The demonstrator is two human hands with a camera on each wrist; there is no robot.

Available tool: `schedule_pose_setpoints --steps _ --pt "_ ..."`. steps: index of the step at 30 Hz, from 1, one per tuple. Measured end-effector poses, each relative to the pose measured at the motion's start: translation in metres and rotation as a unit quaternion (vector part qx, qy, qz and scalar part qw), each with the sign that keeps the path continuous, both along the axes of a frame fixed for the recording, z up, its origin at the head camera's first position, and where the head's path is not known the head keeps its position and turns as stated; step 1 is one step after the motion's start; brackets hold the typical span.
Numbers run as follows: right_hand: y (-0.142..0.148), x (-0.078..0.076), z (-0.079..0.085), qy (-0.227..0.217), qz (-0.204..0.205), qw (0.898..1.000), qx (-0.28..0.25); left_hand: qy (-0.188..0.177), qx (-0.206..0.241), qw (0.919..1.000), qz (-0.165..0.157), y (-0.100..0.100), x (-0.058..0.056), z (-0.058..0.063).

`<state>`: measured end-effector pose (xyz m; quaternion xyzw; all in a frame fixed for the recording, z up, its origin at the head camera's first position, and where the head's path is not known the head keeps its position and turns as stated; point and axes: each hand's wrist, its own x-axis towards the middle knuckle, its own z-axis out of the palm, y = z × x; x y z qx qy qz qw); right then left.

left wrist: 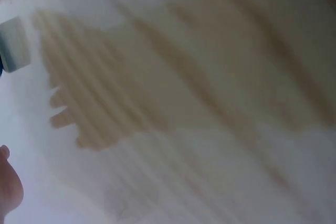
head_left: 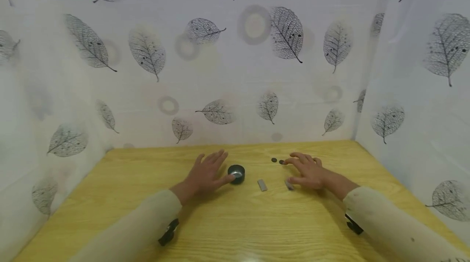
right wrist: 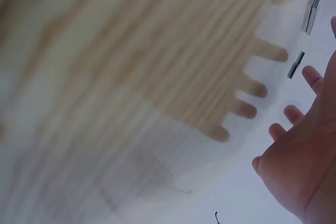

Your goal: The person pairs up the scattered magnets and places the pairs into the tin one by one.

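Observation:
In the head view my left hand (head_left: 207,174) reaches over the table with its fingers straight and spread. Its thumb tip overlaps the near rim of a small round dark container (head_left: 240,173) with a silvery inside. My right hand (head_left: 308,171) stretches out to the right of it, fingers extended. The right thumb is at a flat grey rectangular piece (head_left: 289,185), and the index fingertip is right at a dark disc (head_left: 281,162). Between the hands lies a second grey rectangular piece (head_left: 262,185). The right wrist view shows the right hand (right wrist: 310,145), palm side visible.
Another dark disc (head_left: 273,160) lies just left of the first. Wood-patterned yellow tabletop (head_left: 235,221) spreads under everything. White leaf-printed sheets (head_left: 235,74) hang behind and along both sides of the table. A dark wrist device (head_left: 169,232) sits at the left sleeve, another (head_left: 353,224) at the right.

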<state>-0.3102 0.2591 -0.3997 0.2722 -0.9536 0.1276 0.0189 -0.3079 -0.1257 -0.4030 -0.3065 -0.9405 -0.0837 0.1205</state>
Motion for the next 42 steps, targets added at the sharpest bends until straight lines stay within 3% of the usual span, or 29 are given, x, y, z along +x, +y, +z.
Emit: schedule_pose_setpoints --steps 11,18,25,34,42 --pt "-0.001 0.003 -0.001 -0.032 0.025 0.999 -0.014 -0.008 -0.004 0.9998 -0.015 0.022 0.002 0.0" --pt "-0.001 0.0 0.002 -0.005 0.042 0.999 -0.011 -0.007 -0.004 0.9995 -0.032 0.031 0.003 0.003" --pt "-0.003 0.0 0.002 -0.011 0.056 0.998 -0.02 -0.026 -0.017 0.999 -0.031 0.042 0.006 0.004" --pt "-0.009 0.0 -0.002 0.018 0.064 0.998 -0.003 0.032 -0.044 0.9977 -0.04 0.057 0.007 0.001" --pt "-0.019 0.004 0.001 0.024 0.056 0.998 0.014 0.058 -0.071 0.9948 -0.043 0.066 0.01 0.001"
